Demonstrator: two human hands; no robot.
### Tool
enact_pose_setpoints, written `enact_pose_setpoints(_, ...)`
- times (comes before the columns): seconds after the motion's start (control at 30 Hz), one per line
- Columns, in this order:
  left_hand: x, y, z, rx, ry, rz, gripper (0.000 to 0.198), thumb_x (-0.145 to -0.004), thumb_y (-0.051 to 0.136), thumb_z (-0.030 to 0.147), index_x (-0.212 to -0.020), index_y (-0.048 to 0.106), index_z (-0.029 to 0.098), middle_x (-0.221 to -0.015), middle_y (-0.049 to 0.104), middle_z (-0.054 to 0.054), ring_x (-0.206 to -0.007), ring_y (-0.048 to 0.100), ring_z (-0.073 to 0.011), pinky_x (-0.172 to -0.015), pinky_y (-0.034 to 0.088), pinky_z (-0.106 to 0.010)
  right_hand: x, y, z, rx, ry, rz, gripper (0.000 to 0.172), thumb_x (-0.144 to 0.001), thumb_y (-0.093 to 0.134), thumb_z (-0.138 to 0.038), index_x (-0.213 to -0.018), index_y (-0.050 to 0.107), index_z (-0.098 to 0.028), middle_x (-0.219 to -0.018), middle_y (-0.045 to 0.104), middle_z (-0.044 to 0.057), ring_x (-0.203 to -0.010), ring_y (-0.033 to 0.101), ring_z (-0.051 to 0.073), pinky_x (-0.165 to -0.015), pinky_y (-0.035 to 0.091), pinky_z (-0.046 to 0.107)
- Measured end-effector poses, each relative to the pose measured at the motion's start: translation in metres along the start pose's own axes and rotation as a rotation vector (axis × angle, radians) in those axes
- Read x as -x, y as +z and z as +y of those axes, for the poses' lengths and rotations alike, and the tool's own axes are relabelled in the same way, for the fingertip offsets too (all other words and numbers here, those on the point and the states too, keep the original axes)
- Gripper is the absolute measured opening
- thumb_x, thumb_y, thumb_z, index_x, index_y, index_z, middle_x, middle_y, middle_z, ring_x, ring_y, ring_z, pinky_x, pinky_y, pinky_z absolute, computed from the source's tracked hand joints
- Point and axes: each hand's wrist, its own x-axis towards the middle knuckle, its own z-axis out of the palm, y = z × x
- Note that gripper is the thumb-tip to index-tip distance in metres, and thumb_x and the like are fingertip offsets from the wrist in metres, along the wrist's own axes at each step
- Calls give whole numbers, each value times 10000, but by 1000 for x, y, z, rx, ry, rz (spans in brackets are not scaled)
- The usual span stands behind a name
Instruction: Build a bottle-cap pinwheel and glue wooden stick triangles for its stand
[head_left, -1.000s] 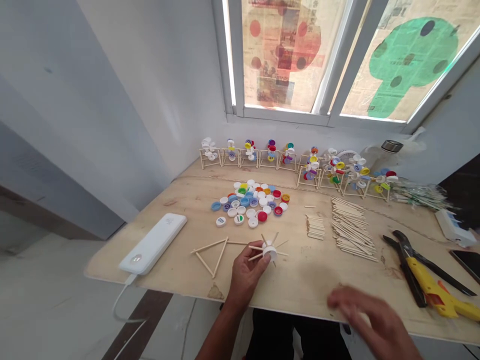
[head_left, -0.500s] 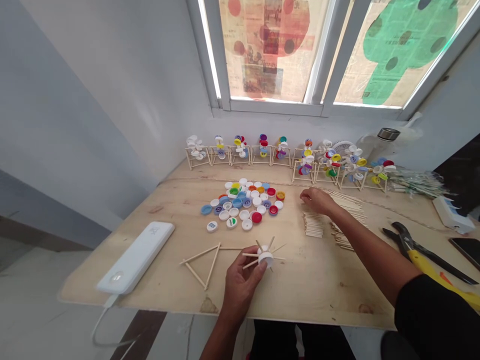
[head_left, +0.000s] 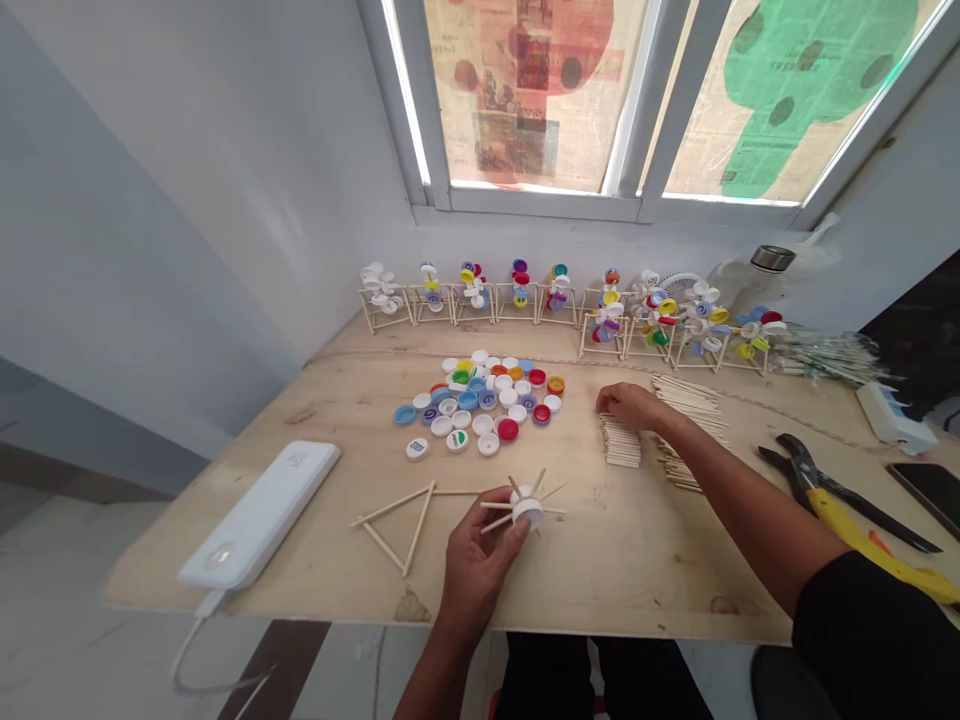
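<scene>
My left hand [head_left: 478, 560] grips a white bottle cap hub [head_left: 527, 514] between thumb and fingers, with several thin wooden sticks poking out around it like spokes. My right hand [head_left: 627, 405] reaches to the far end of a neat pile of short wooden sticks [head_left: 622, 445]. Its fingers are bent and pressed together at the pile; whatever they pinch is hidden. Just right of that pile lie longer wooden sticks [head_left: 688, 415]. Left of my left hand, a triangular stick frame [head_left: 420, 535] rests on the table, one stick running toward the hand.
Loose coloured bottle caps [head_left: 480, 398] spread across the table's middle. Stick stands with cap wheels [head_left: 521, 300] line the wall. A white power bank [head_left: 262, 515] with a cable lies left. Yellow-handled pliers [head_left: 832, 500], a phone [head_left: 926, 487] and a power strip [head_left: 896, 418] are at right.
The view has shifted slightly, so everything sits a little further left and higher. My right hand has come down closer onto the short sticks. My left hand keeps its hold on the cap hub.
</scene>
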Motion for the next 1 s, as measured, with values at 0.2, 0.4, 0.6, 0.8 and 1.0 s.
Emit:
enact_pose_setpoints(0.2, -3, -4, -2, -23, 1, -61, 371, -646, 745, 358, -934, 627, 157, -890, 705, -68, -855, 662, -204, -784, 511, -286, 9, -2, -6, 13, 24, -3, 272, -754, 470, -142, -884, 694, -223, -906, 703, 15, -831, 616, 148, -669, 396, 211)
enact_pose_setpoints(0.4, -3, -4, -5, -9, 10, -67, 374, -643, 749, 355, -938, 627, 159, -883, 708, -68, -845, 668, -206, -781, 515, -292, 14, 4, -18, 56, 128, 45, 223, -751, 521, -270, -903, 672, -208, -945, 695, 61, -873, 619, 201, -664, 408, 258)
enact_pose_setpoints(0.6, -3, -3, -3, -26, 29, -83, 364, -650, 742, 349, -940, 631, 159, -889, 708, -71, -845, 666, -208, -788, 517, -306, 15, 10, -24, 92, 216, 82, 258, -733, 539, -272, -949, 665, -206, -1022, 678, 93, -968, 608, 240, -700, 431, 296)
enact_pose_setpoints(0.8, -6, -5, -12, -38, 77, -128, 373, -657, 732, 371, -945, 631, 156, -890, 698, -81, -859, 658, -217, -781, 514, -309, 17, 12, -22, 108, 223, 99, 264, -727, 534, -237, -953, 665, -200, -1017, 678, 96, -976, 612, 243, -712, 438, 304)
enact_pose_setpoints(1.0, -7, -5, -13, -38, 103, -167, 354, -679, 711, 377, -942, 628, 156, -872, 693, -77, -857, 654, -215, -784, 509, -310, 20, 14, -20, 111, 228, 127, 243, -734, 513, -219, -917, 670, -189, -989, 681, 105, -943, 619, 239, -696, 432, 299)
